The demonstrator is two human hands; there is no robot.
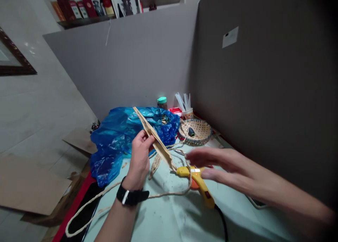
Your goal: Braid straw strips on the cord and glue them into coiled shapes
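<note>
My left hand (142, 148), with a black watch on its wrist, pinches a long straw-coloured strip, folded lengthwise like a dried husk or leaf (155, 140). The strip slants down to the right. Near its lower end is the nozzle of a yellow glue gun (200, 185); I cannot tell if they touch. My right hand (219, 161) is by the glue gun, slightly blurred, fingers stretched out and thumb apart, holding nothing visible. A twisted straw cord (169, 193) loops across the table around both, passing over the glue gun. A small straw bundle (155, 166) lies under the strip.
On the pale green table (161, 221) a blue plastic bag (113, 140) spreads at the back left. A woven basket (203, 131) stands at the back right, near a cup of clear sticks (188, 113) and a green-lidded jar (162, 101). The gun's black cable (223, 219) runs frontward.
</note>
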